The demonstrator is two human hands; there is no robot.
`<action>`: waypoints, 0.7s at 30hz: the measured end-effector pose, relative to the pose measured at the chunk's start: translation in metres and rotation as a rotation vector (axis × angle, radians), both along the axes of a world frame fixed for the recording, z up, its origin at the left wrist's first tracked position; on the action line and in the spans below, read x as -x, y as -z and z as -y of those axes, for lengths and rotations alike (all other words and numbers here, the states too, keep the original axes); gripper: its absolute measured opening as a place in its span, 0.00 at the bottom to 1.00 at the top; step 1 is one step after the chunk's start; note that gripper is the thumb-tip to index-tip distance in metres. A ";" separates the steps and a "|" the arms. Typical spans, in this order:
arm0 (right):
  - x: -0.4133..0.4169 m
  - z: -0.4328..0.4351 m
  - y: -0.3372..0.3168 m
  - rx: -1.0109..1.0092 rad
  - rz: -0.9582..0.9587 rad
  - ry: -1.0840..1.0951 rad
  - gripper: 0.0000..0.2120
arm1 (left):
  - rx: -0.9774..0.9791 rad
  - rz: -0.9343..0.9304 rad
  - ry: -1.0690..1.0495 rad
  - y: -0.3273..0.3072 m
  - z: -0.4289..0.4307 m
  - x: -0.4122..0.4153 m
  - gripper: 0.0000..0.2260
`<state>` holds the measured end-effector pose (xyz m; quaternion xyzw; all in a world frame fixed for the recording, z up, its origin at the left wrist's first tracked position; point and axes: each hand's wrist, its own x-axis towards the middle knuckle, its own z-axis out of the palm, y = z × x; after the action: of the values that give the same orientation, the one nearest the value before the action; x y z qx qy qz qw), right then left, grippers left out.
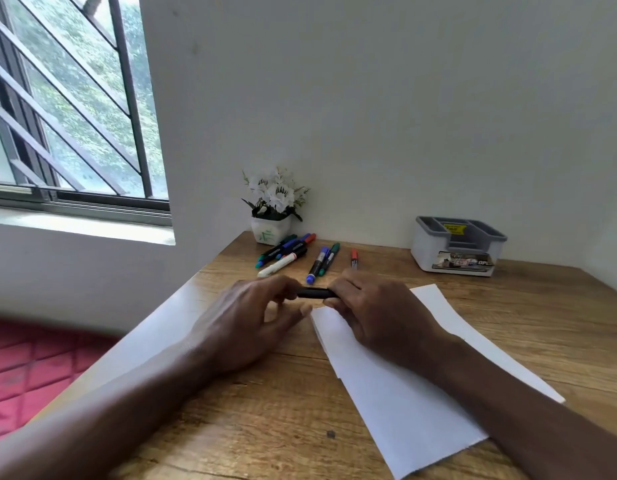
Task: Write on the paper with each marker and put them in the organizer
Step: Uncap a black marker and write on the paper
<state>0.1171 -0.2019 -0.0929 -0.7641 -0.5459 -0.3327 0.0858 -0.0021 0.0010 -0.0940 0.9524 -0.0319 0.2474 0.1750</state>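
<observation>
A black marker (313,293) lies level between my two hands, just above the far left corner of the white paper (400,386). My left hand (246,322) pinches its left end and my right hand (373,315) grips its right end. Several more markers (289,252) lie in a loose heap by the wall, with a blue and a green one (321,259) and a small red one (354,257) beside them. The grey organizer (458,246) stands at the far right, apart from both hands.
A white pot of white flowers (273,209) stands against the wall behind the markers. The wooden table (265,410) ends at its left edge, with a red quilted surface (30,368) below. A barred window (68,98) is at the left.
</observation>
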 end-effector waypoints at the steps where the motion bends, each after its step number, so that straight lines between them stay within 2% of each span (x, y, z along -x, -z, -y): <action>1: 0.001 0.000 -0.001 -0.013 0.013 -0.010 0.14 | 0.031 0.062 0.004 0.000 0.001 0.001 0.17; 7: 0.008 0.004 -0.002 -0.063 -0.002 -0.048 0.17 | 0.073 0.196 0.142 0.000 0.006 -0.001 0.11; 13: 0.013 0.012 -0.011 -0.165 -0.057 0.093 0.24 | 0.101 0.273 0.132 -0.002 0.006 -0.001 0.10; 15: 0.015 0.011 -0.013 -0.145 -0.139 0.249 0.27 | 0.113 0.273 0.070 -0.001 0.004 -0.003 0.10; 18: 0.016 0.013 -0.012 -0.055 -0.380 0.433 0.23 | 0.097 0.216 -0.098 -0.001 -0.003 -0.008 0.10; 21: 0.019 0.014 -0.011 0.074 -0.560 0.505 0.32 | 0.036 0.063 -0.210 -0.003 -0.008 -0.015 0.12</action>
<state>0.0977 -0.2155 -0.0820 -0.9386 -0.3073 -0.1016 0.1192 0.0133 0.0093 -0.0909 0.9390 0.0669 0.2949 0.1639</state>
